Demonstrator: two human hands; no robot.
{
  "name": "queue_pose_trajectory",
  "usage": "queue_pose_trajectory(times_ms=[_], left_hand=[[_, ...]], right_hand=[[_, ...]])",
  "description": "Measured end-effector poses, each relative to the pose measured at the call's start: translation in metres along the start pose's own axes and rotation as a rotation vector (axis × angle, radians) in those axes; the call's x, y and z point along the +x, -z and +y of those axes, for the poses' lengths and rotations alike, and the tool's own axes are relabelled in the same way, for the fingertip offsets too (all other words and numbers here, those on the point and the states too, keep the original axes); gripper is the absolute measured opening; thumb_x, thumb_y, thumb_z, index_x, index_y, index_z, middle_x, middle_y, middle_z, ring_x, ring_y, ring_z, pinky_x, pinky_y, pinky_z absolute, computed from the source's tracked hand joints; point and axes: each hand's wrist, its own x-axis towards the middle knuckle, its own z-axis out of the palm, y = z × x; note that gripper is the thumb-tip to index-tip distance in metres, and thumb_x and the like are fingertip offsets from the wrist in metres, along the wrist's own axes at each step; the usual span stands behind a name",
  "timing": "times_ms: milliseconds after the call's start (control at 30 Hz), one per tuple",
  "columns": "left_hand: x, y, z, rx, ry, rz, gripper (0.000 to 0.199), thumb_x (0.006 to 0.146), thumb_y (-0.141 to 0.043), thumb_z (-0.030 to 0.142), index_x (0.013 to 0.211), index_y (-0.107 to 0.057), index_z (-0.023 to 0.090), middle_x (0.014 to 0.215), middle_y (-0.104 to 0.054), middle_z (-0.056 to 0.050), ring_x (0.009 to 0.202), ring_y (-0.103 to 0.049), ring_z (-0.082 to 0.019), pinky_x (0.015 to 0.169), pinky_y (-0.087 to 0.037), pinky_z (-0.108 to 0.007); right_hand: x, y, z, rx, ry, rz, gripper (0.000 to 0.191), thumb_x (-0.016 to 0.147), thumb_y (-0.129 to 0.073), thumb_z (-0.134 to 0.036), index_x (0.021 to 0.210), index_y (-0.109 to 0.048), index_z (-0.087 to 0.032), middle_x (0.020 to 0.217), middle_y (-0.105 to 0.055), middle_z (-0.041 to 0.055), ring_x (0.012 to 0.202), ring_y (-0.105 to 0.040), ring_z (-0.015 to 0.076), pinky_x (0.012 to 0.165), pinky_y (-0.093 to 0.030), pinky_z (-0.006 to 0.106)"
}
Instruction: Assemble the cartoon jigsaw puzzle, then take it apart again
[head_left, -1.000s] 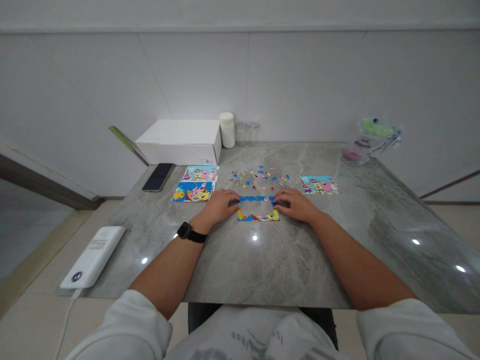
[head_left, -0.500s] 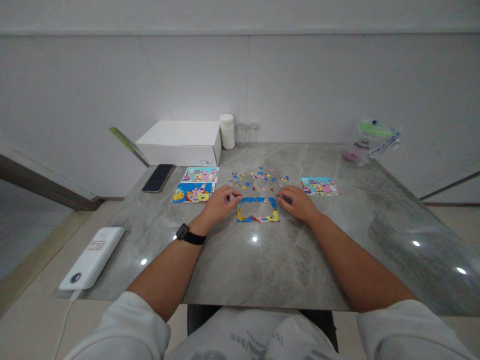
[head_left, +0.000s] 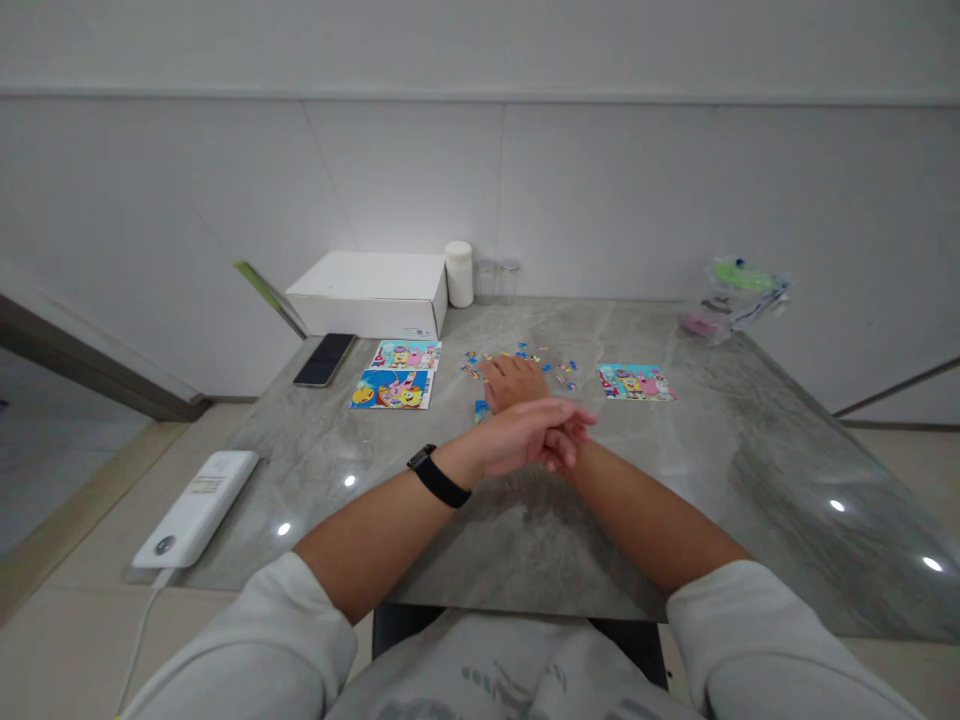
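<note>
My left hand (head_left: 536, 437) crosses over my right wrist, palm turned partly up, fingers loosely apart and slightly bent, with nothing visible in them. Beyond it, my right hand (head_left: 516, 382) lies back-up over the near-left part of the loose jigsaw pieces (head_left: 523, 348). Its fingertips point down at the tabletop and are hidden, so what they touch cannot be made out. Of the partly joined puzzle border (head_left: 481, 410), only a blue left corner shows beside my right hand; my hands and wrists cover the rest.
Cartoon picture cards (head_left: 394, 389) lie on the left, another picture card (head_left: 637, 382) on the right. A phone (head_left: 325, 360), white box (head_left: 367, 290), white bottle (head_left: 459, 274) and clear jars (head_left: 508, 282) stand or lie behind. A power bank (head_left: 196, 510) sits front left, a plastic bag (head_left: 735, 300) back right.
My right hand has moved left from beside the puzzle border onto the loose pieces. My left hand has swung right and turned over, now crossing the right wrist. The view has shifted slightly.
</note>
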Motion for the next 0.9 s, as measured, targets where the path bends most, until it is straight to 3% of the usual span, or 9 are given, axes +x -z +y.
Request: queue_pose_trajectory(times_ms=[133,233,267,367,467,600,667,767,900], left_hand=[[-0.009,0.022,0.008,0.067,0.043,-0.048,0.052,0.087,-0.076,0.06,0.115,-0.072,0.016,0.112,-0.074,-0.015,0.08,-0.07,-0.015,0.062,-0.044,-0.023],[-0.008,0.04,0.004,0.192,0.047,-0.029,0.048,0.091,-0.07,0.059,0.111,-0.074,0.015,0.117,-0.075,-0.015,0.092,-0.072,-0.019,0.071,-0.047,-0.027],[-0.007,0.048,0.002,0.278,0.059,0.046,0.044,0.091,-0.069,0.056,0.104,-0.075,0.015,0.112,-0.076,-0.014,0.091,-0.07,-0.019,0.072,-0.048,-0.028],[-0.011,0.081,-0.001,0.607,-0.006,0.52,0.029,0.083,-0.078,0.042,0.092,-0.074,0.015,0.091,-0.073,-0.006,0.078,-0.063,-0.016,0.072,-0.048,-0.029],[-0.026,0.117,0.006,0.74,-0.217,0.75,0.027,0.083,-0.075,0.035,0.105,-0.075,0.02,0.102,-0.073,-0.005,0.084,-0.062,-0.016,0.073,-0.05,-0.028],[-0.042,0.151,0.025,0.541,-0.339,1.005,0.025,0.081,-0.071,0.033,0.103,-0.072,0.022,0.101,-0.069,-0.004,0.078,-0.06,-0.014,0.059,-0.048,-0.024],[-0.041,0.158,0.026,0.415,-0.334,1.039,0.027,0.08,-0.071,0.032,0.105,-0.07,0.022,0.098,-0.066,-0.003,0.073,-0.057,-0.013,0.056,-0.047,-0.022],[-0.035,0.16,0.012,0.373,-0.288,1.055,0.025,0.081,-0.069,0.029,0.104,-0.068,0.021,0.091,-0.064,-0.002,0.067,-0.054,-0.012,0.052,-0.043,-0.021],[-0.029,0.158,-0.021,0.603,-0.32,1.136,0.018,0.085,-0.065,0.026,0.102,-0.069,0.02,0.092,-0.066,-0.002,0.064,-0.051,-0.011,0.056,-0.042,-0.023]], right_hand=[[-0.008,-0.005,0.023,-0.021,-0.05,0.019,0.039,0.098,-0.059,-0.017,0.134,-0.064,-0.029,0.125,-0.068,0.0148,0.115,-0.06,0.0352,0.099,-0.045,0.053],[-0.015,0.007,0.039,-0.044,-0.127,0.05,0.04,0.098,-0.058,-0.02,0.137,-0.062,-0.027,0.126,-0.066,0.0183,0.116,-0.058,0.0386,0.098,-0.045,0.056],[-0.017,0.016,0.046,-0.05,-0.155,0.077,0.041,0.097,-0.059,-0.021,0.138,-0.061,-0.026,0.126,-0.065,0.0196,0.116,-0.058,0.0397,0.099,-0.045,0.056],[-0.023,0.045,0.074,-0.039,-0.193,0.228,0.044,0.097,-0.059,-0.026,0.141,-0.059,-0.021,0.125,-0.064,0.021,0.115,-0.057,0.0402,0.102,-0.045,0.054],[-0.032,0.062,0.107,-0.03,-0.193,0.268,0.043,0.096,-0.057,-0.025,0.138,-0.062,-0.019,0.126,-0.064,0.0189,0.114,-0.059,0.0374,0.103,-0.046,0.052],[-0.053,0.043,0.136,0.022,-0.189,0.28,0.034,0.094,-0.058,-0.025,0.126,-0.067,-0.019,0.113,-0.069,0.0138,0.099,-0.065,0.0291,0.096,-0.053,0.046],[-0.064,0.025,0.143,0.07,-0.205,0.293,0.031,0.094,-0.056,-0.024,0.121,-0.069,-0.02,0.11,-0.07,0.0122,0.092,-0.066,0.0262,0.092,-0.055,0.044],[-0.076,0.008,0.146,0.158,-0.157,0.34,0.024,0.094,-0.052,-0.02,0.11,-0.07,-0.022,0.103,-0.072,0.01,0.091,-0.067,0.0246,0.09,-0.056,0.042],[-0.083,0.005,0.146,0.244,-0.091,0.388,0.022,0.094,-0.053,-0.019,0.107,-0.071,-0.023,0.1,-0.073,0.0086,0.085,-0.067,0.0224,0.083,-0.057,0.039]])
